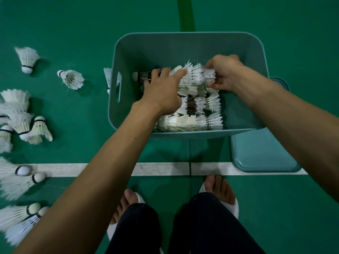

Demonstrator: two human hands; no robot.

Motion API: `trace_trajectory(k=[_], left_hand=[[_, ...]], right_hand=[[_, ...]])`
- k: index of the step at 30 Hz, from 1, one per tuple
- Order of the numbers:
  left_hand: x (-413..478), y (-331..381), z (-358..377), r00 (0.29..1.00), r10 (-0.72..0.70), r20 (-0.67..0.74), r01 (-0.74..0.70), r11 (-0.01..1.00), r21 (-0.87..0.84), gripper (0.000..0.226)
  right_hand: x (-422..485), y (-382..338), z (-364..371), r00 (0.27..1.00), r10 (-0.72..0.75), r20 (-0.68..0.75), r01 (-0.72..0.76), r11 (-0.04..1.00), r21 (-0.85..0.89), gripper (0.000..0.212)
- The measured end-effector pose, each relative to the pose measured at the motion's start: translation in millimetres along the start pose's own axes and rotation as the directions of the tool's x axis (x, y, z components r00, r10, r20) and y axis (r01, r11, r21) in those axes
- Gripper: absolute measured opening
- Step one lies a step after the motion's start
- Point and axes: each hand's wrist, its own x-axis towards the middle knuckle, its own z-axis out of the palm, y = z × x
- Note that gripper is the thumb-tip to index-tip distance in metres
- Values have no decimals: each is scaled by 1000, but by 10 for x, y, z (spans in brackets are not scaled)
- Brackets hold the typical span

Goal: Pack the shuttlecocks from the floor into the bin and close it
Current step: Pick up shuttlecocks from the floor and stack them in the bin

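Note:
A teal plastic bin [183, 43] stands open on the green court floor. Rows of stacked white shuttlecocks [194, 118] lie inside it. Both my hands are down in the bin. My left hand [161, 90] and my right hand [224, 72] grip the two ends of a nested stack of shuttlecocks [195, 74], held lying across the top rows; its dark-banded cork end shows by the left hand. The bin's teal lid [260, 154] lies flat on the floor at the bin's near right corner. Several loose shuttlecocks [71, 78] are scattered on the floor to the left.
A white court line [165, 168] runs across the floor in front of my feet [219, 189], which wear white slippers. One shuttlecock [108, 77] leans against the bin's left wall by its handle slot. A dark green line runs away behind the bin.

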Motion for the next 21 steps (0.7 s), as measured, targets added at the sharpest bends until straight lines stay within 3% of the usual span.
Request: trace_trajectory(k=[3,9,11,14,16,18,21], left_hand=[[-5,-7,-8,1000,11,-13,-11,1000,-4,88],[-84,-6,-139,998,22,-61,-24,999,-24,80],[-188,-8,-233,993,27,-111,-34,997,-67,76],[-450,-54,-398,969,53,-242,-83,990,-116,65],[-660,-168,-478,927,69,-370,-129,982,-141,53],[-862,-350,-498,840,19,-542,-157,965,-209,40],[-1127,-699,-433,635,-279,-721,-102,895,-435,22]], right_hand=[[14,7,-38,998,-55,-41,57,998,42,21],[-247,17,-172,924,-290,-247,264,955,-135,28],[-461,25,-171,878,-390,-277,346,918,-194,14],[-850,82,-64,813,-542,-212,480,830,-283,33],[-1154,99,71,770,-619,-153,570,775,-272,29],[-1413,96,261,721,-685,-99,644,717,-266,22],[-1686,99,561,644,-765,3,732,615,-292,16]])
